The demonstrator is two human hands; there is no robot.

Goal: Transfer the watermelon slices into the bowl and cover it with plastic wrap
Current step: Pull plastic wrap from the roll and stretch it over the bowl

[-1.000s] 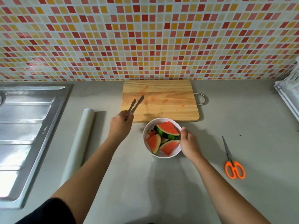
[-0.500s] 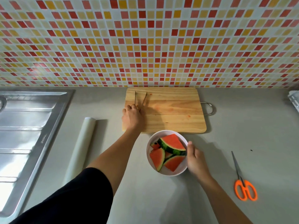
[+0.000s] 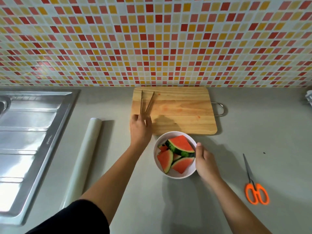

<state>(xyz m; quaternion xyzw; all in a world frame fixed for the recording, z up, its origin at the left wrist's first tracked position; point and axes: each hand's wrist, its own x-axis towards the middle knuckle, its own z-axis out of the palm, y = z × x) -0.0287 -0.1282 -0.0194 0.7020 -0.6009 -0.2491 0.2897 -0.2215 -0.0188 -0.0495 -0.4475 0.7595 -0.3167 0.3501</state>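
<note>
Left hand (image 3: 140,130) holds tongs (image 3: 150,103) on board (image 3: 182,112); right hand (image 3: 205,162) grips bowl (image 3: 157,160).

Open counter (image 3: 253,132) runs between wrap roll (image 3: 84,157) and bowl (image 3: 177,175), and between bowl and scissors (image 3: 250,176); the cutting board (image 3: 182,105) lies just behind the bowl.

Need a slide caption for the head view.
Left hand holds tongs on cutting board; right hand steadies bowl of watermelon slices.

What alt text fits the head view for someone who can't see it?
A white bowl of watermelon slices sits on a counter, the right hand holding its rim. The left hand meets the near end of tongs on the cutting board; plastic wrap roll left, orange scissors right.
</note>
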